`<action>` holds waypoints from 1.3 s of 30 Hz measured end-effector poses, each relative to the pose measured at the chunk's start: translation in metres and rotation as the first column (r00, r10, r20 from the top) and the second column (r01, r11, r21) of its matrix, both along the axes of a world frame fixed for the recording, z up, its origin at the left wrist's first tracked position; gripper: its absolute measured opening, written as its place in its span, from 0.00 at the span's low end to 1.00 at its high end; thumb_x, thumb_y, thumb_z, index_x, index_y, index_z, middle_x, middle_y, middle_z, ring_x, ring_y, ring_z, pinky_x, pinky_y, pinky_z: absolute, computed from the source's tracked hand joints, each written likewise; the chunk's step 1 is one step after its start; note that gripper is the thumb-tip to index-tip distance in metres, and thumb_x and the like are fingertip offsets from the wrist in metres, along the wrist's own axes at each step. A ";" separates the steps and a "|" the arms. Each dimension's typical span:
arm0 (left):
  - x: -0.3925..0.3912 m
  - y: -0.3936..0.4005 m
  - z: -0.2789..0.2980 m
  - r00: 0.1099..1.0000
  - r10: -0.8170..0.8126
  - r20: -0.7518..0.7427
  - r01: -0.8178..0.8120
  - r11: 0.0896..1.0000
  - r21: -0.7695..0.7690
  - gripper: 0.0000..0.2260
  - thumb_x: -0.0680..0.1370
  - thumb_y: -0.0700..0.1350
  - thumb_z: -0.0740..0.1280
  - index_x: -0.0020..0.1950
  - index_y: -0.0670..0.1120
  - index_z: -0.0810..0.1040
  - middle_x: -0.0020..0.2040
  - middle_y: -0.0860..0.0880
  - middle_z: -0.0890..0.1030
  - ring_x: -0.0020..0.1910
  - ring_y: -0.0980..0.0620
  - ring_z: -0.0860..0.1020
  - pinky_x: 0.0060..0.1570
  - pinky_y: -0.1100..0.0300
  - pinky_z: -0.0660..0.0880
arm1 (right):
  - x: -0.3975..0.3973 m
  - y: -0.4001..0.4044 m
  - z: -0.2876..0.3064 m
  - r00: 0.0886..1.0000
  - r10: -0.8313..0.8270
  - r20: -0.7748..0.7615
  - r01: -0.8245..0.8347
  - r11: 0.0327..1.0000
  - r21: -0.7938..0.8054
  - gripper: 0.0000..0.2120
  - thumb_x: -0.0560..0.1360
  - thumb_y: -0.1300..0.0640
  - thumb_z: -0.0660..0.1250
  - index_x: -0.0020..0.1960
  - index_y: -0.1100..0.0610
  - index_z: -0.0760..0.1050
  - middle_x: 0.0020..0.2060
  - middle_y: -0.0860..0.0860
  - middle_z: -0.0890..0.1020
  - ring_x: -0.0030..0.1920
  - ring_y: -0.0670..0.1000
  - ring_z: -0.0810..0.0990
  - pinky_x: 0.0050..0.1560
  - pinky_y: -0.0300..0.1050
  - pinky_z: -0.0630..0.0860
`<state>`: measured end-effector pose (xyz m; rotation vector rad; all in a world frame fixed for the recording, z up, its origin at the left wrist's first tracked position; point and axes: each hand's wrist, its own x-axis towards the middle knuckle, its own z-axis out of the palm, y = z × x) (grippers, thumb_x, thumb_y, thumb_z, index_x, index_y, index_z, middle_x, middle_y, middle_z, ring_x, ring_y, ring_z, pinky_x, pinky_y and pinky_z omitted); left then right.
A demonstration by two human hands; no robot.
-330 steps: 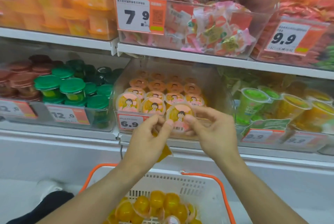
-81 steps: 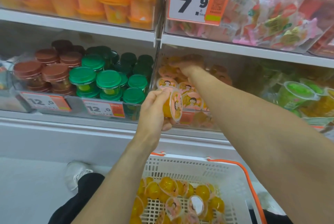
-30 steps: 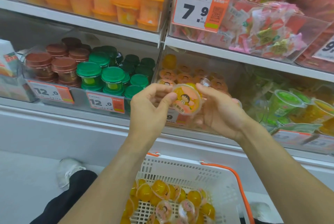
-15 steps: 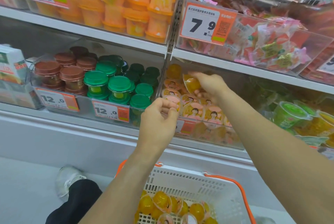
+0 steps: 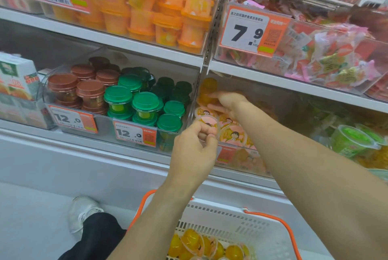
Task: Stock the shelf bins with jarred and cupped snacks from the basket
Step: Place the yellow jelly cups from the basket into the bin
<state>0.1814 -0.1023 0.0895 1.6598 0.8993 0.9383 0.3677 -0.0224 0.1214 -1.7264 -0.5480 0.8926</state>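
White shop shelf (image 5: 134,43), clear bins (image 5: 190,100) of cups, pale floor (image 5: 35,224)

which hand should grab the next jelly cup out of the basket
Left, probably. The left hand is at the bin's front edge, nearer the basket below, and seems to hold nothing. The right hand is stretched deep into the bin, fingers among the jelly cups.

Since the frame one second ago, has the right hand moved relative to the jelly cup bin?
Yes. The right hand has gone from in front of the jelly cup bin to deep inside it, toward the back left corner, below the 7.9 price tag.
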 end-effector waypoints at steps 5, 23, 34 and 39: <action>0.000 0.000 -0.002 1.000 0.003 -0.019 -0.003 1.000 0.017 0.05 0.79 0.43 0.67 0.45 0.52 0.79 0.39 0.55 0.81 0.38 0.58 0.78 0.40 0.63 0.77 | -0.006 0.001 0.005 1.000 0.008 0.012 -0.008 0.999 -0.036 0.20 0.81 0.57 0.65 0.71 0.58 0.71 0.71 0.53 0.73 0.55 0.50 0.83 0.21 0.31 0.73; 0.014 -0.038 -0.051 0.971 -0.068 -0.229 0.082 0.995 0.055 0.07 0.79 0.45 0.65 0.43 0.47 0.78 0.34 0.51 0.79 0.36 0.51 0.78 0.37 0.56 0.73 | -0.066 -0.190 0.001 0.985 -0.079 -0.152 0.136 0.898 0.418 0.04 0.78 0.68 0.65 0.46 0.63 0.76 0.33 0.55 0.81 0.31 0.51 0.82 0.32 0.41 0.79; -0.034 -0.162 -0.322 0.013 -0.487 -0.873 0.435 0.789 -0.434 0.32 0.79 0.49 0.65 0.79 0.51 0.55 0.78 0.41 0.57 0.74 0.38 0.63 0.68 0.43 0.68 | -0.091 -0.355 -0.311 0.967 -0.242 -0.076 0.181 0.870 -0.459 0.05 0.77 0.63 0.66 0.49 0.62 0.79 0.40 0.56 0.83 0.36 0.52 0.79 0.35 0.46 0.75; -0.038 -0.174 -0.355 -0.103 -0.585 -0.805 0.404 0.715 -0.571 0.42 0.78 0.47 0.67 0.81 0.52 0.40 0.79 0.41 0.51 0.70 0.37 0.67 0.67 0.46 0.70 | -0.091 -0.385 -0.340 0.967 -0.113 -0.228 -0.063 0.762 -0.645 0.07 0.77 0.63 0.67 0.55 0.58 0.79 0.42 0.55 0.79 0.40 0.53 0.78 0.38 0.44 0.77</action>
